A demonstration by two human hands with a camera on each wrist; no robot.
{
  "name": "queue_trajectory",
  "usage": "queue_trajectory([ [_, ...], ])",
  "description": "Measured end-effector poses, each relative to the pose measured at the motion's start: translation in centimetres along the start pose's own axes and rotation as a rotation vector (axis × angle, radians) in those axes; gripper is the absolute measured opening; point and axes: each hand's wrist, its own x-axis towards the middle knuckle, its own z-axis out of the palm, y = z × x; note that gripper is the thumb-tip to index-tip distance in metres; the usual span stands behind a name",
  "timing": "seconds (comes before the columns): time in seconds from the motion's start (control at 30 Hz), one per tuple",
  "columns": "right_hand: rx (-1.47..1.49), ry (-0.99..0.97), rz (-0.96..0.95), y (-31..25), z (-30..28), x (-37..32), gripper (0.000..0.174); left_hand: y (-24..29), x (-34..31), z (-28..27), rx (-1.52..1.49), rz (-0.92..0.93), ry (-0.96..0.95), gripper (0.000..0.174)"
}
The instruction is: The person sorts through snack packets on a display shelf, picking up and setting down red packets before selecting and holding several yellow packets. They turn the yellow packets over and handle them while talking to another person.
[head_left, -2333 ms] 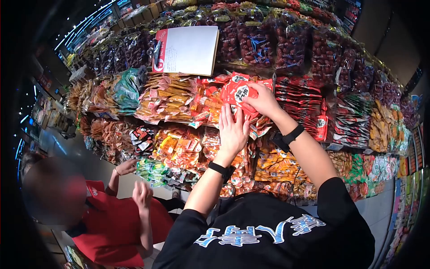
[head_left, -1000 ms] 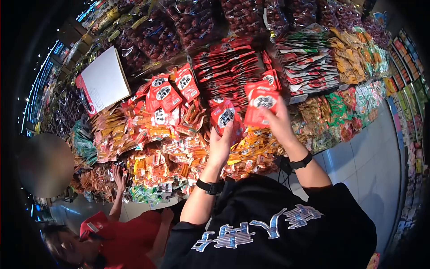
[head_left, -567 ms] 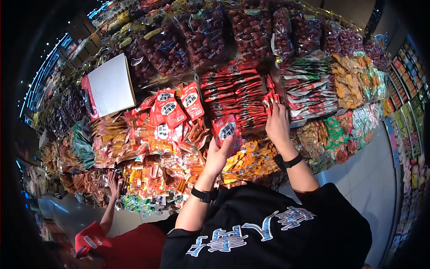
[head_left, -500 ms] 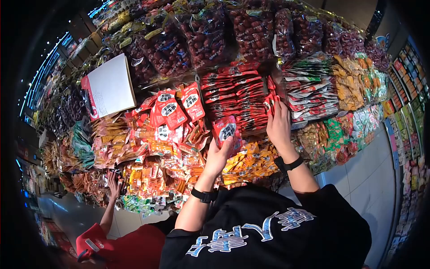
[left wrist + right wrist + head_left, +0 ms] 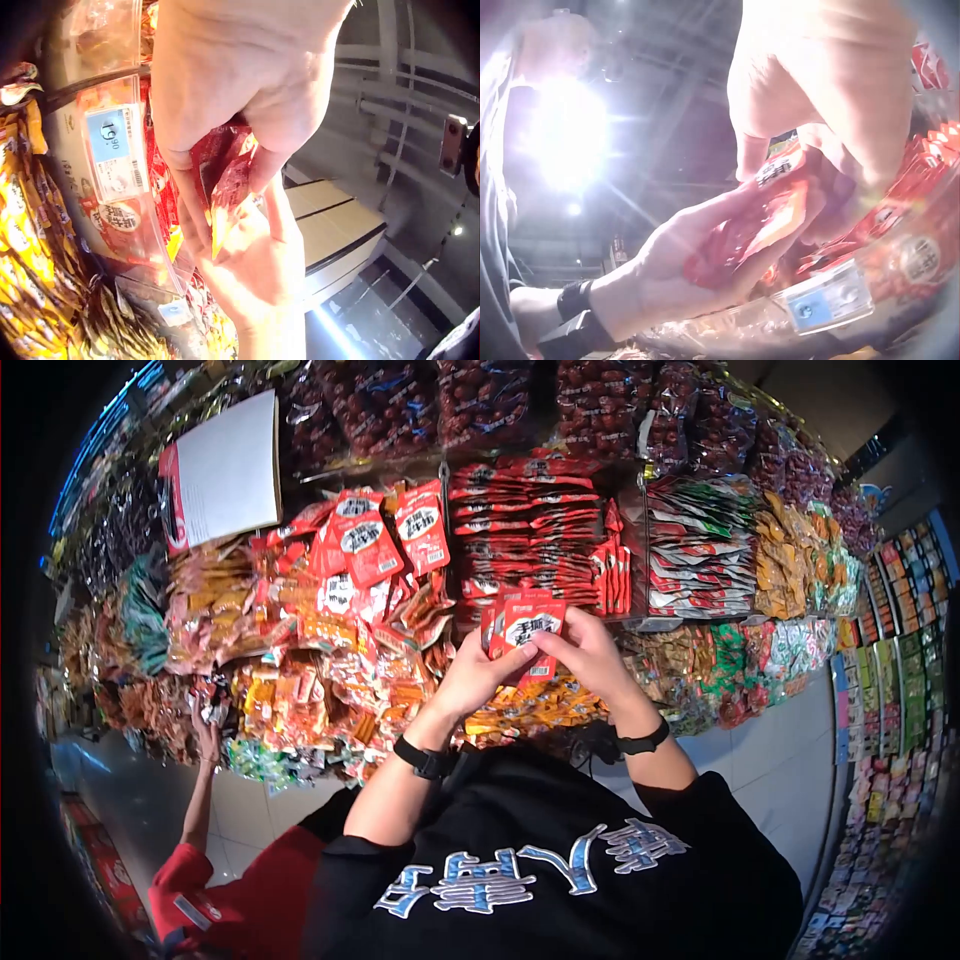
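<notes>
We face a sloped snack display [image 5: 645,623] packed edge to edge with bagged goods, and we take the red packet stack [image 5: 525,525] at its centre as our mark. Just below that stack, both hands meet on a small bundle of red snack packets [image 5: 527,628]. The left hand [image 5: 478,678] cups them from underneath, fingers curled around them, and the right hand [image 5: 592,656] pinches them from the other side (both wrist views show fingers clamped on the foil). Up and left of the stack leans a white placard [image 5: 228,465]. Right of the stack, grey floor tiles [image 5: 790,760] open a narrow aisle toward another shelf [image 5: 900,690]. Down and left of the stack, a person in red [image 5: 200,875] reaches into the display.
</notes>
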Motion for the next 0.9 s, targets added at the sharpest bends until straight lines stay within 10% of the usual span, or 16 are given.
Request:
queue_trajectory([
  [0.4,0.151,0.257,-0.151,-0.5,2.1,-0.1,0.031,-2.5,-0.2,-1.0,0.507,0.119,0.085,0.049],
  [0.53,-0.553,0.733,-0.432,-0.8,-6.0,5.0,0.036,-2.5,-0.8,-1.3,0.463,0.114,0.096,0.052],
  [0.67,-1.122,0.749,-0.268,-1.8,-10.7,11.0,0.06,-2.7,-1.1,-1.4,0.45,0.097,0.038,0.039],
  [0.9,-1.177,0.75,-0.397,-2.0,-10.7,10.9,0.063,-2.1,-1.9,-2.3,0.454,0.095,0.044,0.033],
])
